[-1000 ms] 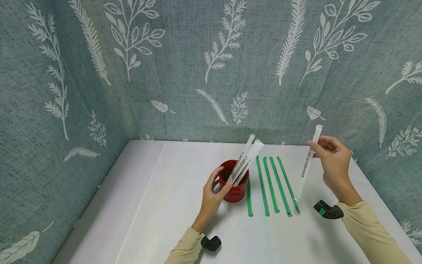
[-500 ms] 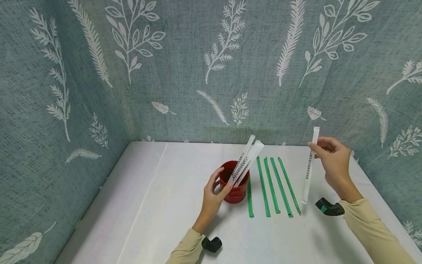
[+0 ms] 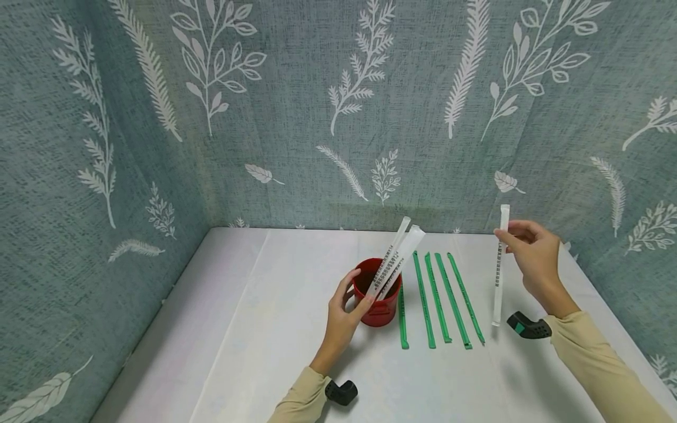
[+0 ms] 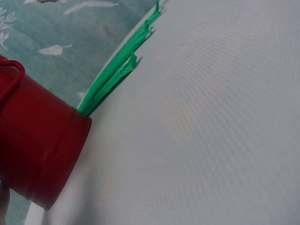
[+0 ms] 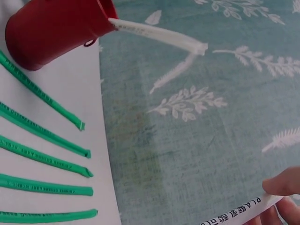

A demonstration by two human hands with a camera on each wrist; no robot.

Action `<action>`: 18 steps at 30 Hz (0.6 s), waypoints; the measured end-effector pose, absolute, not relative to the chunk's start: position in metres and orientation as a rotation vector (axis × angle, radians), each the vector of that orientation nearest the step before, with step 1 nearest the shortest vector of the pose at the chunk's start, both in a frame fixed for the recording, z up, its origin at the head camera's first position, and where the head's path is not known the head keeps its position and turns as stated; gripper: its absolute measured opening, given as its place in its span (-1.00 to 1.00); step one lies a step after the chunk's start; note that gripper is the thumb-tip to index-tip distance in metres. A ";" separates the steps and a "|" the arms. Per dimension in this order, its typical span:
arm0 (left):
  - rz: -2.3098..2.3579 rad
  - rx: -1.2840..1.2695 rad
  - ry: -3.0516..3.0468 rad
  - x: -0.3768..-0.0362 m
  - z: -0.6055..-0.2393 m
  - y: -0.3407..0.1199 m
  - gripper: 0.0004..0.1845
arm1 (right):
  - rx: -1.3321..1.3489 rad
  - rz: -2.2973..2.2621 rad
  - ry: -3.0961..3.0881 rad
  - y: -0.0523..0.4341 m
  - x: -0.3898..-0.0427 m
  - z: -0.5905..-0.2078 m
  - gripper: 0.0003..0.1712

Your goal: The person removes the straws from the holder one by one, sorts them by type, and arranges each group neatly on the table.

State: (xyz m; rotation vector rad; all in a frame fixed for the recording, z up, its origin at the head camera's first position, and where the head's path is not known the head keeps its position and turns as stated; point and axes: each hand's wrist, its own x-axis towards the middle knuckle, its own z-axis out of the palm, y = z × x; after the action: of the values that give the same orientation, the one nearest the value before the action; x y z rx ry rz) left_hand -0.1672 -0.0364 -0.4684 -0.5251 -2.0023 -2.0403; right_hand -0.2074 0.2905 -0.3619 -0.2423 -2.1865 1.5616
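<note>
Teal fabric (image 3: 296,117) printed with white leaves and ferns walls in a white table (image 3: 254,329) on three sides. Near the middle of the table stands a red cup (image 3: 378,305) with two white wrapped straws (image 3: 394,264) leaning out of it toward the right. The left hand (image 3: 344,314) grips the cup's near side, thumb and fingers curled round its wall. Just right of the cup, four green straws (image 3: 439,296) lie side by side on the table, apart from one another. The right hand (image 3: 534,255) pinches the upper part of another white wrapped straw (image 3: 498,273) between thumb and fingertips, holding it nearly upright, right of the green ones, its lower end close above the table.
</note>
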 end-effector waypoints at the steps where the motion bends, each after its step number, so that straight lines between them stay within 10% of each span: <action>1: -2.039 -0.527 -2.003 -0.167 -0.468 -0.036 -0.41 | -0.243 1.555 -2.196 0.291 -0.208 -0.363 -0.82; 18: -2.019 -0.530 -2.011 -0.167 -0.469 -0.037 -0.41 | -0.237 1.542 -2.240 0.328 -0.250 -0.413 -0.57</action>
State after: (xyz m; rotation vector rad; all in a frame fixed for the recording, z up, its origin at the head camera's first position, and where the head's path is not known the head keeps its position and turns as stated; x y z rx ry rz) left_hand -0.1672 -0.0371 -0.4686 -0.5298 -2.0111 -2.0188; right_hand -0.2499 0.3279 -0.4133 -0.2370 -2.2398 1.5419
